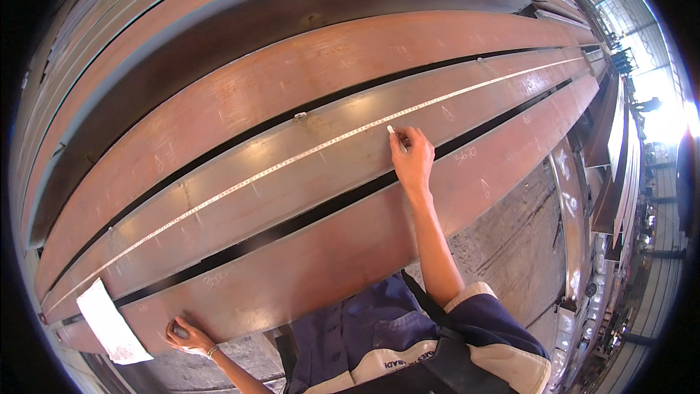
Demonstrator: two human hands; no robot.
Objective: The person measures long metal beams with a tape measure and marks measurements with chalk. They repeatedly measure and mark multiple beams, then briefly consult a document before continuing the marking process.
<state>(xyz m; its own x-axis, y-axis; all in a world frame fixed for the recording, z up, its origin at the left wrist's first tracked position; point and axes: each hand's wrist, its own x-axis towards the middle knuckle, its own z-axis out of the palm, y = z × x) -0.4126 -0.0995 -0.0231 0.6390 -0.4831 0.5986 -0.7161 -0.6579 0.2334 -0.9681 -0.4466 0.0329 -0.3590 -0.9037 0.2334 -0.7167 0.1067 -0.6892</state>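
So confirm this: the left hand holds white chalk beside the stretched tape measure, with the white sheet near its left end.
Wrong hand: the head view shows the right hand holding the white chalk beside the stretched tape measure. The white sheet is indeed near its left end.

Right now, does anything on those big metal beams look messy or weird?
Just one thing, mildly: the white paper sheet at the left lies loose across the dark gap between two steel beams, and its smudged lower end seems to poke past the nearer beam's edge. I see no spill.
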